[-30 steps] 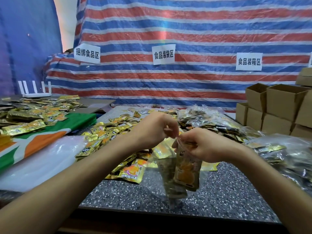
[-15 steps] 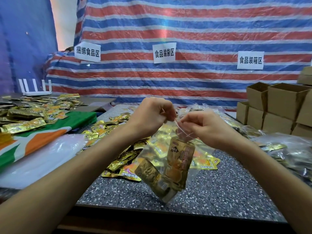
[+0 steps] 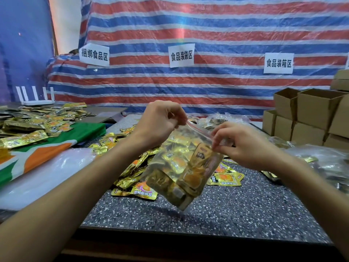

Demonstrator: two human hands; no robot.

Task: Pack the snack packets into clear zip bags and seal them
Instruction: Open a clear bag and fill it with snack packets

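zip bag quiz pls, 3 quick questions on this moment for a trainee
1. True or false: nobody is holding the zip bag.
2. Which hand pinches the higher end of the red zip strip? A left hand; B right hand; C neither.
3. What is stacked at the right edge of the view?

Key
1. False: both hands pinch its top and it hangs in the air.
2. A
3. Open cardboard boxes.
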